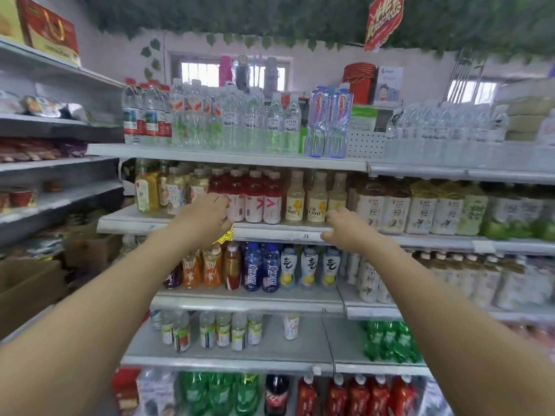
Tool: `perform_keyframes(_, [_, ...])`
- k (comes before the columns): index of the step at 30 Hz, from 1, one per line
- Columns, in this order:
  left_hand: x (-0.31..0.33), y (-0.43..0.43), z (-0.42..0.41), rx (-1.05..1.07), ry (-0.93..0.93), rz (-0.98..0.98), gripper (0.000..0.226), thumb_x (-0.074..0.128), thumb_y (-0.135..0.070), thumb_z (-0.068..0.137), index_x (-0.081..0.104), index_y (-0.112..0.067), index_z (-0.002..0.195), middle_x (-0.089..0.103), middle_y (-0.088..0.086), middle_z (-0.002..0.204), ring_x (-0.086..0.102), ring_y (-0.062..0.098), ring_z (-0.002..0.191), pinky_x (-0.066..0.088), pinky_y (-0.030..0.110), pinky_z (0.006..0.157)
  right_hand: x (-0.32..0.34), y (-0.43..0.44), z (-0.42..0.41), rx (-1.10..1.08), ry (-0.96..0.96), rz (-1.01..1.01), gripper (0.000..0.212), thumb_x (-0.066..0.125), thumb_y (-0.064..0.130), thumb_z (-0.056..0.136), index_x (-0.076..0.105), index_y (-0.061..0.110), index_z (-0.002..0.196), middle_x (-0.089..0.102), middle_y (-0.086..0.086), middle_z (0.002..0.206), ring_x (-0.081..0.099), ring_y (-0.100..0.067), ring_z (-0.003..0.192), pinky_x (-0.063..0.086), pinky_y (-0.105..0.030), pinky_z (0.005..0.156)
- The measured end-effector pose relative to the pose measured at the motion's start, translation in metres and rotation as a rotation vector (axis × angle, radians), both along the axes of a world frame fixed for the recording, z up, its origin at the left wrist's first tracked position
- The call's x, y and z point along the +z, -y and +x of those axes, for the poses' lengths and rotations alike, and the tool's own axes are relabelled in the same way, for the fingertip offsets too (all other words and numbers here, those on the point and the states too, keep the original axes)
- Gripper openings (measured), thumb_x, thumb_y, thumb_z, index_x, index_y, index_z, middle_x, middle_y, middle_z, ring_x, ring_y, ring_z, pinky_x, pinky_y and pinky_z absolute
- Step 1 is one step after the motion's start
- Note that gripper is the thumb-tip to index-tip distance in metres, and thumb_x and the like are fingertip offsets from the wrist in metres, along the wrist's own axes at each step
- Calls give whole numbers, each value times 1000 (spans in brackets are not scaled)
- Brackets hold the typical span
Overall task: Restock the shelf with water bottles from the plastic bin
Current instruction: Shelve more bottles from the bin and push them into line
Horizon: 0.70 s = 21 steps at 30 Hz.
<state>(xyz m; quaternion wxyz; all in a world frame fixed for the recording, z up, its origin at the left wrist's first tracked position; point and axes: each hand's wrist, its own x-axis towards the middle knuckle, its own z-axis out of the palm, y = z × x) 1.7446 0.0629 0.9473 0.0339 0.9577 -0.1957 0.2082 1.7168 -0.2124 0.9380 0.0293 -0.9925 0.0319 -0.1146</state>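
Rows of clear plastic water bottles (228,121) stand on the top white metal shelf (210,154), far above both hands. The left hand (207,214) reaches to the red drink bottles with pink labels (255,196) on the second shelf (270,231); whether its grip holds one I cannot tell. The right hand (345,226) rests at that shelf's front edge, just before the pale yellow juice bottles (315,199), its grip loose and holding nothing.

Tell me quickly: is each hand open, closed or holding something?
Left hand: open, holds nothing, reaching at the red bottles.
Right hand: open, holds nothing, at the shelf edge.
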Motion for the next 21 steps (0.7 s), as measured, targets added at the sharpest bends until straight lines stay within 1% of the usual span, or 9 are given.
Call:
perform_keyframes(2, [-10,-5,-17,8,-11,-6,51,38,-37,97,33,-10,139,38,9,140,38,25,127,40,40,99,-12,-6,-14,18,1,-1,58,49,35,93,30,11,143,35,-13,144,38,-30,129,39,-43,103])
perform_keyframes(4, [-23,-9,-32,6,-36,-28,49,40,-38,96,37,-11,137,41,8,138,39,24,126,40,41,101,-26,-11,-29,45,8,27,54,50,33,93,35,11,140,38,-12,142,41,-29,126,41,-42,101])
perform_keyframes(6, [-43,-13,-51,18,-62,-36,45,41,-36,96,42,-9,132,45,9,132,43,24,121,41,42,99,-47,-16,-44,54,-1,51,51,51,33,92,39,10,136,42,-12,137,44,-30,122,43,-43,97])
perform_keyframes(8, [-68,-18,-75,29,-93,-29,42,39,-33,97,42,-7,130,47,11,128,43,26,118,41,40,96,-74,-21,-58,61,-36,54,51,52,35,91,40,8,134,42,-14,135,44,-32,121,43,-44,97])
perform_keyframes(11, [-108,-24,-111,36,-182,67,44,39,-34,97,39,-8,133,44,10,131,42,25,119,40,37,92,-113,-32,-83,68,-111,84,52,52,34,92,40,5,134,40,-19,137,44,-36,121,42,-44,98])
perform_keyframes(13, [-133,-29,-129,45,-227,100,43,41,-32,96,40,-7,132,44,11,130,43,26,118,41,38,89,-139,-40,-101,76,-163,92,53,52,30,92,39,6,137,39,-19,139,43,-36,123,41,-42,99])
perform_keyframes(15, [-156,-35,-142,36,-256,85,41,42,-30,96,43,-6,129,47,14,128,45,29,116,41,40,91,-164,-48,-115,87,-193,93,51,50,27,92,39,6,138,41,-19,137,43,-35,123,41,-41,97])
perform_keyframes(18, [-189,-43,-151,30,-304,74,43,43,-29,96,40,-5,132,46,15,128,44,31,118,41,42,93,-200,-61,-128,95,-235,110,52,50,26,92,38,6,138,39,-18,139,44,-34,123,41,-41,94])
perform_keyframes(21, [-223,-50,-150,18,-326,75,41,44,-32,95,44,-4,126,48,15,125,44,30,116,41,43,93,-237,-73,-133,93,-285,110,50,52,28,91,41,6,135,43,-17,135,46,-34,120,43,-42,94])
